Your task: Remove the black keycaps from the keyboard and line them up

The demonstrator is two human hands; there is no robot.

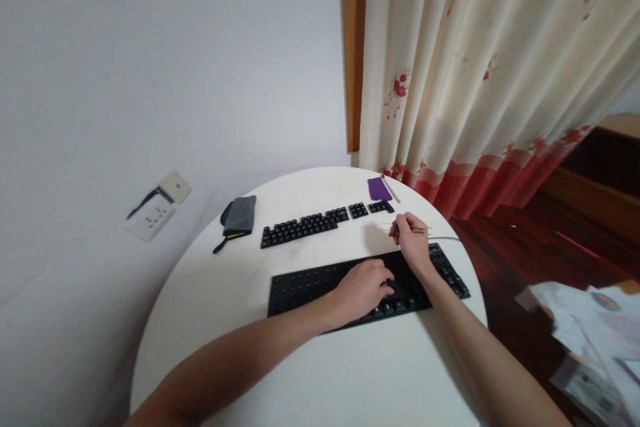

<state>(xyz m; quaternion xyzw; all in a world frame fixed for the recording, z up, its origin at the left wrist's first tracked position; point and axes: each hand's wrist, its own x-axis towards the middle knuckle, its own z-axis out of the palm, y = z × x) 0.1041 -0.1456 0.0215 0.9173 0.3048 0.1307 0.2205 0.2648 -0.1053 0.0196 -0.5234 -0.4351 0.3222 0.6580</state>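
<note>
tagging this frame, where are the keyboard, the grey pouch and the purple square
keyboard [305, 287]: head view, left part of its top
grey pouch [241, 213]: head view, middle of its face
purple square [379, 188]: head view, its middle

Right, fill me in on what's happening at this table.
A person is at a round white table. Their left hand rests on the black keyboard, and the right hand pinches a thin metal tool just past its far edge. Loose black keycaps lie in a row further back, between a grey pouch and a purple pad.
</note>
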